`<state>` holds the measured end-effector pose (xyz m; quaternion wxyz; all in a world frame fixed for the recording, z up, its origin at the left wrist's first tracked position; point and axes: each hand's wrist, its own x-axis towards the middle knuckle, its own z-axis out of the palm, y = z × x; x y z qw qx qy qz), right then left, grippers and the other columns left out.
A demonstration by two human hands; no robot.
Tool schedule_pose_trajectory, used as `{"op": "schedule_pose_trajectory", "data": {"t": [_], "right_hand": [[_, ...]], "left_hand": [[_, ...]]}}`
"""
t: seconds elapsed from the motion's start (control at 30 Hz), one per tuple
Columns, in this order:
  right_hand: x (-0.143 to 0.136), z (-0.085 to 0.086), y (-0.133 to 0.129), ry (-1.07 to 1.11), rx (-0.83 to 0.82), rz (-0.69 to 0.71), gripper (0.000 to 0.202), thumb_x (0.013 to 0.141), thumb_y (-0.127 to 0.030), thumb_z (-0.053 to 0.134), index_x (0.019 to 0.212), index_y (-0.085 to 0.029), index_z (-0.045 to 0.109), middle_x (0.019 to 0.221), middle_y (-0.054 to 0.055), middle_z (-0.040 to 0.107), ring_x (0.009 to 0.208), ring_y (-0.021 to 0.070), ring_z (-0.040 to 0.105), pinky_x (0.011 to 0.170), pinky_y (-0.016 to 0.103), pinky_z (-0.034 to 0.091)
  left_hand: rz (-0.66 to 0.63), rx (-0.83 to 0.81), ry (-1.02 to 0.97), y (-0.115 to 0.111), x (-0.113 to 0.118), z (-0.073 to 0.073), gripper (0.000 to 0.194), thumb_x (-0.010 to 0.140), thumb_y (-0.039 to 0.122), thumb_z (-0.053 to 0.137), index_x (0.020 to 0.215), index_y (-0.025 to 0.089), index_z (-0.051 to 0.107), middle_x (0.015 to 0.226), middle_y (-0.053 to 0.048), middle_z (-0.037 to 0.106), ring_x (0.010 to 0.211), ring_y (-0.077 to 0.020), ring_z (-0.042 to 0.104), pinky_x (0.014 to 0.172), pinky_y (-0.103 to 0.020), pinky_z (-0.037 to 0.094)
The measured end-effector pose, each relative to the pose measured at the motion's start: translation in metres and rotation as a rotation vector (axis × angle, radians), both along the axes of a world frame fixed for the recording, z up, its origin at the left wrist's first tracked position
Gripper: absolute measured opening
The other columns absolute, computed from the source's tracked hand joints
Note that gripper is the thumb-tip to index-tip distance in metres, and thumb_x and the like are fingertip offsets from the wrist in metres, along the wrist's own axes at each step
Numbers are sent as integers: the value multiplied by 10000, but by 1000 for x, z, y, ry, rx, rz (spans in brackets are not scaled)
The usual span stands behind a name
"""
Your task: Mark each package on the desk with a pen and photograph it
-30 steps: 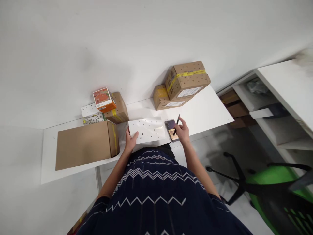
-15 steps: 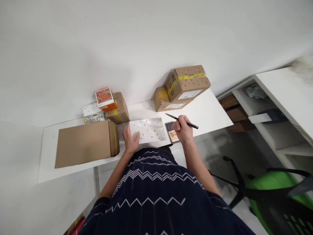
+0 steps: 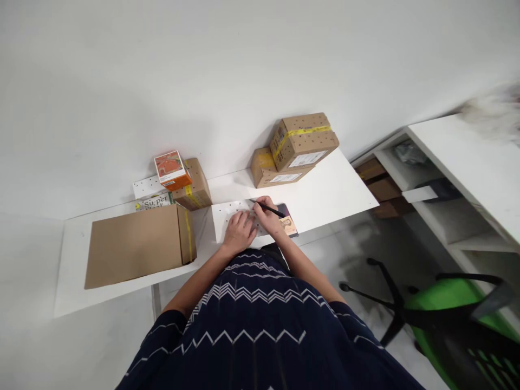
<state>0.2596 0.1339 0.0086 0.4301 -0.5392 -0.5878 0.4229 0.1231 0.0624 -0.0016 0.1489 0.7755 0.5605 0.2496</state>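
A white sheet point(image 3: 221, 219) dotted with small dark rings lies near the front edge of the shelf table. My left hand point(image 3: 239, 232) rests flat on it, fingers stretched out. Close by on the right, my right hand point(image 3: 267, 218) grips a slim black pen point(image 3: 273, 210), its tip over the upper part of the sheet. Whether the tip touches the sheet I cannot tell. Partly under my right wrist is a dark flat item point(image 3: 293, 230) with a printed picture.
On the left stand a large brown carton point(image 3: 134, 246), a smaller taped box point(image 3: 198, 187) and an orange box point(image 3: 174, 170). Two stacked cartons point(image 3: 305, 142) sit at the back right. Beyond are a white shelf unit point(image 3: 455, 157) and a green chair point(image 3: 450, 303).
My right hand has moved left with the pen, from above the dark item to the sheet. My left hand has slid right, from the sheet's left edge onto its middle.
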Motion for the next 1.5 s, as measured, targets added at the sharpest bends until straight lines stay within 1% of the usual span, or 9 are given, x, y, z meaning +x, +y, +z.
{"op": "schedule_pose_trajectory", "data": {"t": [0.13, 0.4, 0.57, 0.73, 0.93, 1.2, 1.33, 1.43, 1.5], "right_hand": [[-4, -9, 2, -125, 53, 16, 216, 872, -428, 467, 892, -227, 545, 750, 6, 639, 693, 179, 620, 709, 311, 513], [-6, -3, 1, -215, 85, 12, 255, 868, -423, 444, 852, -221, 599, 810, 44, 678, 747, 193, 623, 773, 324, 515], [-6, -1, 2, -248, 64, 31, 264, 867, -423, 436, 872, -222, 609, 827, 47, 691, 752, 192, 622, 762, 313, 514], [-5, 1, 3, -252, 82, 46, 264, 862, -420, 429, 860, -218, 599, 800, 47, 677, 734, 190, 614, 737, 308, 503], [-6, -2, 2, -241, 79, 25, 264, 877, -423, 436, 851, -220, 605, 809, 42, 682, 743, 188, 613, 761, 310, 508], [-6, -4, 4, -175, 91, 39, 242, 860, -418, 451, 836, -219, 586, 771, 30, 647, 726, 185, 604, 748, 311, 506], [-2, -5, 3, -23, -6, -67, 253, 880, -446, 454, 886, -217, 560, 748, 7, 625, 650, 163, 593, 693, 302, 519], [11, -9, 5, 38, -10, -192, 317, 928, -465, 408, 1036, -210, 563, 874, 28, 656, 653, 148, 610, 684, 293, 532], [26, -17, 8, -29, 9, -248, 370, 964, -450, 357, 1157, -202, 551, 1002, 63, 667, 714, 155, 636, 721, 303, 544]], "left_hand": [[0, 4, 5, -2, -1, -2, 425, 907, 326, 545, 1278, 136, 625, 1357, -199, 587, 1305, -374, 483, 1103, -544, 358], [7, -34, -102, -2, -1, 0, 428, 887, 322, 567, 1284, 174, 625, 1355, -169, 597, 1310, -363, 482, 1122, -544, 340], [18, -62, -140, -1, -1, 2, 423, 879, 318, 578, 1274, 178, 631, 1356, -161, 598, 1320, -361, 471, 1135, -545, 323], [6, -31, -75, -2, -1, 2, 421, 900, 316, 554, 1286, 163, 619, 1355, -177, 590, 1310, -360, 475, 1123, -535, 329], [6, -4, 12, -2, -1, 0, 422, 905, 322, 554, 1298, 179, 611, 1365, -178, 583, 1293, -361, 488, 1097, -539, 338], [-1, -8, 49, -2, 0, 4, 419, 906, 359, 561, 1277, 174, 620, 1366, -186, 584, 1296, -373, 477, 1088, -545, 307], [-4, -13, 68, -3, 0, 6, 528, 841, 510, 650, 1253, 182, 634, 1379, -197, 572, 1293, -397, 471, 1094, -566, 279], [-26, -18, 93, -4, -1, 5, 652, 766, 587, 715, 1277, 192, 621, 1405, -207, 549, 1291, -419, 464, 1097, -591, 259], [-29, -20, 95, -4, -2, 5, 663, 759, 569, 733, 1289, 189, 613, 1419, -215, 535, 1293, -428, 459, 1095, -607, 249]]}}
